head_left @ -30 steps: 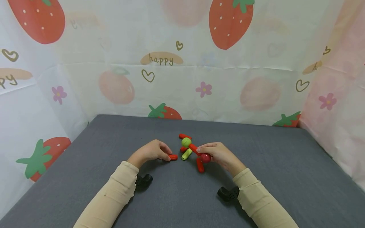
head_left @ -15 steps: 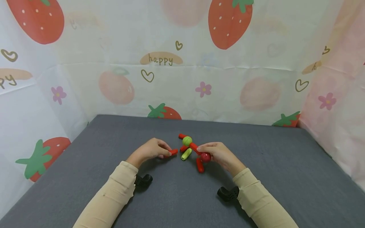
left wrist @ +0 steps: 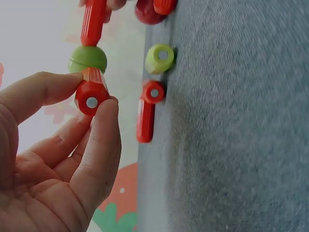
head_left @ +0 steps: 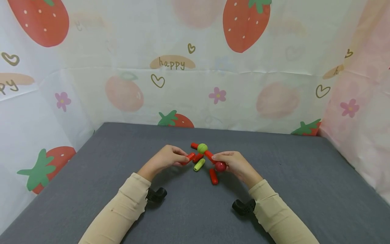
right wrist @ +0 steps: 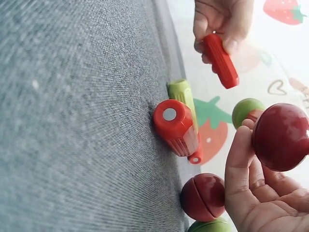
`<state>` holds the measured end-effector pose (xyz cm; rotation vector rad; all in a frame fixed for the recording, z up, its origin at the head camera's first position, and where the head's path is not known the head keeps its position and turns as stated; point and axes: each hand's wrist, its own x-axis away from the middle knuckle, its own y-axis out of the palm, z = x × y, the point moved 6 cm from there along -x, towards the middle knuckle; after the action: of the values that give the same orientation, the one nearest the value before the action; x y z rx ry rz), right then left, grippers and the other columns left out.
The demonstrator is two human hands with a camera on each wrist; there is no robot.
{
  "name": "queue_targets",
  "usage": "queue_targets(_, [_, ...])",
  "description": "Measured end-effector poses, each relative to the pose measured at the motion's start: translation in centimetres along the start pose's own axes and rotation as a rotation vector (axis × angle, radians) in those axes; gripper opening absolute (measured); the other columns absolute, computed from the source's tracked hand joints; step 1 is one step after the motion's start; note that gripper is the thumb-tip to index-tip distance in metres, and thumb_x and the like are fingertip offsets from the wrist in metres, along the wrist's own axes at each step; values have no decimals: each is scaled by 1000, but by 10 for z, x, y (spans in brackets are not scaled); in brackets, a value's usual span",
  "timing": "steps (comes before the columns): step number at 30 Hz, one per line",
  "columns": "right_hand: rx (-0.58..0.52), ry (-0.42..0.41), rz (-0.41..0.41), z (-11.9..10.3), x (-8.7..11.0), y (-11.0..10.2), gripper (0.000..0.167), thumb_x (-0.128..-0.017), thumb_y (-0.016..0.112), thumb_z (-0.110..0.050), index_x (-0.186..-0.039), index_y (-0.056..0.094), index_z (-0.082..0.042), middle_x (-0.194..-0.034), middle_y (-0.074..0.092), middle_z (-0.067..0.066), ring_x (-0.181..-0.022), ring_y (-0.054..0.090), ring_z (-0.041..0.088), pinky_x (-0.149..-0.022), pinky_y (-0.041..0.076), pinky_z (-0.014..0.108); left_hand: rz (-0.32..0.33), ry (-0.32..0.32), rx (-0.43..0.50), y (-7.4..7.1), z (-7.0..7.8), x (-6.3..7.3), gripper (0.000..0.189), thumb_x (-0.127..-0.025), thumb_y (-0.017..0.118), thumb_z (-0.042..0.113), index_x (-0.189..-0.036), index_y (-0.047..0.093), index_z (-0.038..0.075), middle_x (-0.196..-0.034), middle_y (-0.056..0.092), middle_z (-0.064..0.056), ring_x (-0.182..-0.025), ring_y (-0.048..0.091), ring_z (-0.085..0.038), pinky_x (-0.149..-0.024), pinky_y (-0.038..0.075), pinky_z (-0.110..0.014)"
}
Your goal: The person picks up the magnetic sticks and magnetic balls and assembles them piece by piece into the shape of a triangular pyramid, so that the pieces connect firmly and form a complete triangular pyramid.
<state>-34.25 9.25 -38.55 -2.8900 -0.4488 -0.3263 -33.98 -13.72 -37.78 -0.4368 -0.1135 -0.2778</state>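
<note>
My left hand [head_left: 167,158] pinches a red magnetic rod [head_left: 189,158] between thumb and fingers, above the table. Its metal-dotted end faces the camera in the left wrist view. My right hand [head_left: 236,165] holds another red rod [head_left: 209,156], which joins a green ball [head_left: 202,148] at the far end and a dark red ball [right wrist: 282,137] at the near end. From the right wrist view, the left hand's rod [right wrist: 221,60] is apart from the green ball [right wrist: 247,110]. Below lie a light green rod [head_left: 199,165] and a red rod [head_left: 214,177].
More red rods lie behind: one red rod [head_left: 198,158] near the light green one, another red rod [head_left: 194,145] farther back. A second red ball [right wrist: 203,197] and green ball [right wrist: 211,225] rest by the right hand. A printed curtain [head_left: 243,101] borders the grey table [head_left: 195,210].
My left hand has lifted its red rod off the table and carried it rightward, closer to the green ball. The right hand has raised and shifted the joined balls and rod slightly.
</note>
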Motion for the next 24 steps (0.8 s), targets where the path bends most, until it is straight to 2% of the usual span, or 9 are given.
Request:
queue_targets(7, [13,8,9,1,-1,1,40,-93,68,-22,-124,66,5,-117,69,12,-84,65,6,-74,56,21,-25,-1,16,5,2,2,30,-92,69,17,-116,71,-1,-113,71,-16,-96,72,-26,-92,58,-40])
queue_targets(15, [31,-1,-12,2,-2,3,40,-94,67,-22,-124,65,5,-133,60,19,-86,64,6,-75,56,22,-35,4,10,7,4,1,31,-95,67,20,-118,70,0,-114,72,-14,-97,73,-26,-96,56,-41])
queue_targets(24, [24,-9,-42,1,0,5,40,-94,67,-20,-125,64,6,-128,62,17,-85,64,7,-74,56,21,-39,-5,21,7,4,0,30,-96,65,22,-118,71,1,-115,72,-13,-97,73,-27,-107,48,-49])
